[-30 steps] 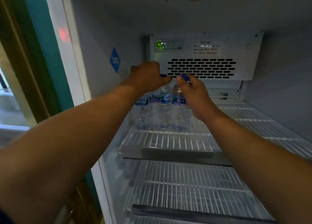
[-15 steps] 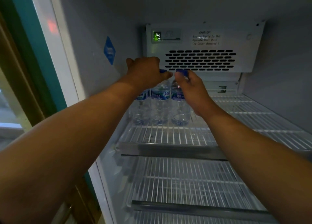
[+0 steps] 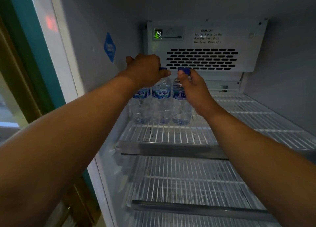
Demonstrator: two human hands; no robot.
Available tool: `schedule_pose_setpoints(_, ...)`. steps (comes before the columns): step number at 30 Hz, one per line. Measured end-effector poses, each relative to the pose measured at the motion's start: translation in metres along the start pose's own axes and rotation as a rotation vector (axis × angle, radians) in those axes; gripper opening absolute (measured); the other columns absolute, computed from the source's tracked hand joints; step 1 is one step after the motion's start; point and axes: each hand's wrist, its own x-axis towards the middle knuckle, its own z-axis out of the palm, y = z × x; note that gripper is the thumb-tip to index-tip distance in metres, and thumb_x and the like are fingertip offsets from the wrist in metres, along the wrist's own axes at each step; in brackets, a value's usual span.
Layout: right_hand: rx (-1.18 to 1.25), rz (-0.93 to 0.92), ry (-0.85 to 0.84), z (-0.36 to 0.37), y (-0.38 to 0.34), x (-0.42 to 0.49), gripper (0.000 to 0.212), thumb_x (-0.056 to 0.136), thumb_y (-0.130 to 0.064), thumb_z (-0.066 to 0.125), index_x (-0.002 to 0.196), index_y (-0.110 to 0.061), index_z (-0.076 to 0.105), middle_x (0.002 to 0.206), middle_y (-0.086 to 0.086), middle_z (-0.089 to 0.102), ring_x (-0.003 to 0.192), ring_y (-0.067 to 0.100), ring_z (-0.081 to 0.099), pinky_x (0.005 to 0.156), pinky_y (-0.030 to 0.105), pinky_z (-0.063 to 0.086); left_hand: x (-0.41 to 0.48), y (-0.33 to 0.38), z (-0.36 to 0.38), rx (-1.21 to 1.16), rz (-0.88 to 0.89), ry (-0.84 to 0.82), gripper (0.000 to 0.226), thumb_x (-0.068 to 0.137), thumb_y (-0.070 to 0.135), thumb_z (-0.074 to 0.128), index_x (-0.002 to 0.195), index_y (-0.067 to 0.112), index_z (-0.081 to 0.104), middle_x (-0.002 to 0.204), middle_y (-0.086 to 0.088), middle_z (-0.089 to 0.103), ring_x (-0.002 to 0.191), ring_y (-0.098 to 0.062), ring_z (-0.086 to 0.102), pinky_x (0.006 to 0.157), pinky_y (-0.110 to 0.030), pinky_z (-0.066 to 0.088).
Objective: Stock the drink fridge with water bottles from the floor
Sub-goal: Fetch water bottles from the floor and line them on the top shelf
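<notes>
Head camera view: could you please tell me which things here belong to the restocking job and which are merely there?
Part of the job:
- three clear plastic water bottles with blue caps
- white wire top shelf
- left hand, on the caps
- right hand, on a cap

Merely there:
- white vented fan cover with caution text
- blue diamond sticker
- bare lower wire shelf

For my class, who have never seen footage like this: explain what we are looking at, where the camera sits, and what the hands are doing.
The camera is worn on a person's head, looking into an open drink fridge. Two bare arms reach in. Three water bottles stand upright together at the back left of the top wire shelf. The left hand grips bottle tops from above; the right hand pinches the blue cap of the rightmost bottle. The lower shelf is bare.
</notes>
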Motion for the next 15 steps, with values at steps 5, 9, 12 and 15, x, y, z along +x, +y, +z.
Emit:
schedule_pose_setpoints(5,0.003,-0.006,-0.003,0.0000,0.0002,0.0005,0.013,0.096,-0.038,0.048,0.101,-0.031,0.057,0.094,-0.007,0.063,0.087,0.009,0.062,0.079,0.023,0.049,-0.0019,0.0004,-0.0034,0.041,0.016,-0.044,0.051,0.090,0.057,0.040,0.111,0.016,0.059,0.113,-0.011,0.060,0.115,-0.033,0.046,0.100,-0.052,0.024)
schedule_pose_setpoints(9,0.023,0.006,-0.004,0.0006,-0.0004,0.0000,0.012,0.095,-0.038,0.049,0.101,-0.031,0.058,0.095,-0.005,0.063,0.088,0.010,0.063,0.078,0.023,0.050,-0.0034,0.0004,-0.0065,0.046,0.033,-0.072,0.046,0.092,0.053,0.038,0.116,0.020,0.058,0.116,-0.010,0.059,0.117,-0.033,0.044,0.100,-0.052,0.023)
schedule_pose_setpoints(12,0.062,0.042,0.004,0.0013,-0.0051,0.0005,0.012,0.095,-0.036,0.051,0.095,-0.028,0.059,0.088,-0.005,0.063,0.080,0.007,0.063,0.076,0.023,0.050,-0.0053,-0.0001,-0.0075,0.019,0.041,-0.091,0.041,0.094,0.050,0.037,0.121,0.024,0.055,0.122,-0.009,0.058,0.120,-0.034,0.042,0.102,-0.054,0.021)
schedule_pose_setpoints(15,0.105,0.093,-0.007,-0.0001,-0.0091,0.0032,0.011,0.094,-0.033,0.054,0.089,-0.026,0.061,0.084,-0.002,0.065,0.073,0.007,0.064,0.073,0.027,0.052,-0.0070,0.0001,-0.0076,0.005,0.045,-0.091,0.041,0.095,0.048,0.037,0.124,0.025,0.054,0.124,-0.009,0.057,0.120,-0.034,0.042,0.101,-0.053,0.022)
